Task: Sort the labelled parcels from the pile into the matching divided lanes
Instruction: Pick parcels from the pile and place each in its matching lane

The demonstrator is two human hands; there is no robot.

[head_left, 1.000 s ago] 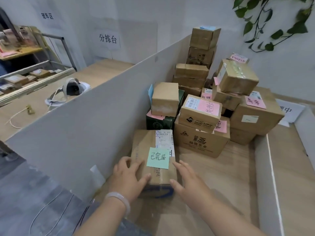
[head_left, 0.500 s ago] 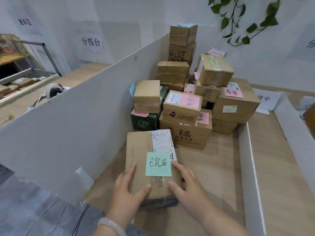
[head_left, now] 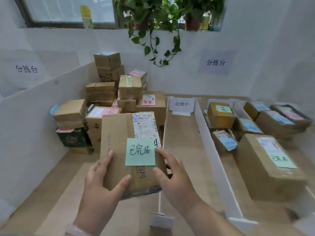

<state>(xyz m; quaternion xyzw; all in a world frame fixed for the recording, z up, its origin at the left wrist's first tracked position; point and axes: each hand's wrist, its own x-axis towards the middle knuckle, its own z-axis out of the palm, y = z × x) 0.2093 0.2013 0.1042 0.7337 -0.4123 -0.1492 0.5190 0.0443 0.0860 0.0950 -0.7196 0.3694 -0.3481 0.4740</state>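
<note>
Wooden table (head_left: 180, 142) — white dividers (head_left: 211, 142), parcel pile (head_left: 129, 87), seemingly labelled boxes (head_left: 265, 169).

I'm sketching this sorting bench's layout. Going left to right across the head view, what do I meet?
Tall white partition board → dark green box in the pile → lifted brown cardboard parcel with a green sticky note → white sign card reading 处理中 → long white divider strip → large brown parcel with a green note.

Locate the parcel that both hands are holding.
Head view, lower centre: the parcel is gripped between left hand and right hand, in front of the pile.
</note>
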